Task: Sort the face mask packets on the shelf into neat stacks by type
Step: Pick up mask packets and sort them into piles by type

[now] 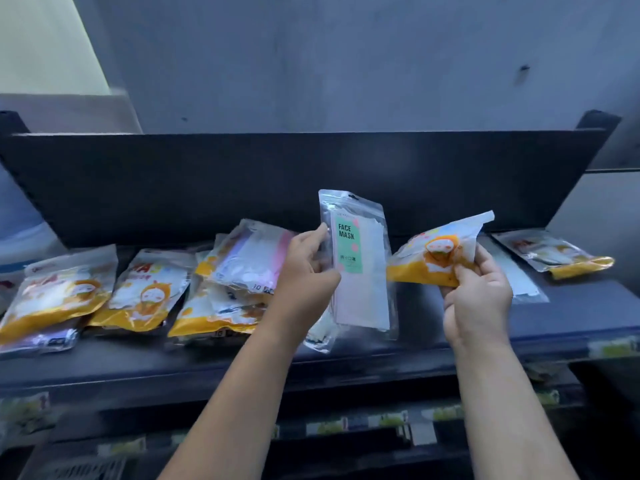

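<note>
**Holding two types at once, with no tidy stack to set them on**

Gripping a clear "FACE MASK" packet upright in the left hand, thumb on the front at its left edge and fingers curled behind, above the middle of the shelf. Pinching an orange cartoon-print packet in the right hand, thumb and curled fingers closed on its lower right corner, tilted up just right of the clear one. Touching it or barely apart: cannot tell.

Leaving on the shelf two orange packets at the left, a mixed heap of orange and pale packets just left of the left hand, a clear packet lying flat behind the right hand, and one more orange packet at the far right. Also leaving a pale packet near the front lip, under the left wrist.

Probably mid-sort, with each type spread across both ends.

Risking a drop on the right: only a corner pinched, glossy film, most of the weight hanging left. Risking a slide in the middle: setting anything on that sloping heap would likely push its top packets forward. Risking a fall off the lip: lowering the left forearm could nudge the pale packet over the edge. Risking a mix-up too, with orange lying at both ends and clear beside it on the right. Better to settle one spot per type before releasing either packet.
</note>
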Motion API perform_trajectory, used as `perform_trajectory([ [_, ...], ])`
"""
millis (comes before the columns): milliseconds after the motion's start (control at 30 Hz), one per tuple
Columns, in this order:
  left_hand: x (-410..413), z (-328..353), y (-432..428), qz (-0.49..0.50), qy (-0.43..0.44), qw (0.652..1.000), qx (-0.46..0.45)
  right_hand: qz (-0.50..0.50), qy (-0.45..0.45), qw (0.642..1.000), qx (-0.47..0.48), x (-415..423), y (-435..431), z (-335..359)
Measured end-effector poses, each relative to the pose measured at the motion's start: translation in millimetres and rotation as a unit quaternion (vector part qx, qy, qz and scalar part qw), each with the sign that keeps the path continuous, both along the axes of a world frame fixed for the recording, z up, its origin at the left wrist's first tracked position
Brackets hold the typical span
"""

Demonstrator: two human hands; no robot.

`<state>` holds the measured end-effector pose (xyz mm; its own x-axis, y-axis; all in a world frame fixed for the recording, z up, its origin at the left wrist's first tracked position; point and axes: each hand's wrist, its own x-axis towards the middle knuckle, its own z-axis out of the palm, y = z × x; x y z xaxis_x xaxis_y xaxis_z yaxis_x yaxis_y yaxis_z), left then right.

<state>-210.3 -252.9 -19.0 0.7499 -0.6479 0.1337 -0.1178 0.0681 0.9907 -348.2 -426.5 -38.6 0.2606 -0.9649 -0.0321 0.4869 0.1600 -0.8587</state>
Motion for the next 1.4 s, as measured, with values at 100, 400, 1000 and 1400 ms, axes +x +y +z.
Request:
perform_trajectory([
  [100,-23,-9,-25,0.014,0.028,0.999,-0.01,-0.006,0.009,1.0,0.016,-31,-26,-7],
  [400,-102,-34,-95,0.026,0.116,0.992,-0.035,-0.012,0.029,0.999,0.022,-117,-101,-19],
  [1000,-127,-49,-259,0.035,0.088,0.995,0.032,-0.09,0.118,0.985,-0.09,-167,-243,-10],
  [1400,-144,-86,-328,0.132,-0.164,0.938,0.276,-0.011,0.095,0.993,-0.062,-171,-331,-9],
])
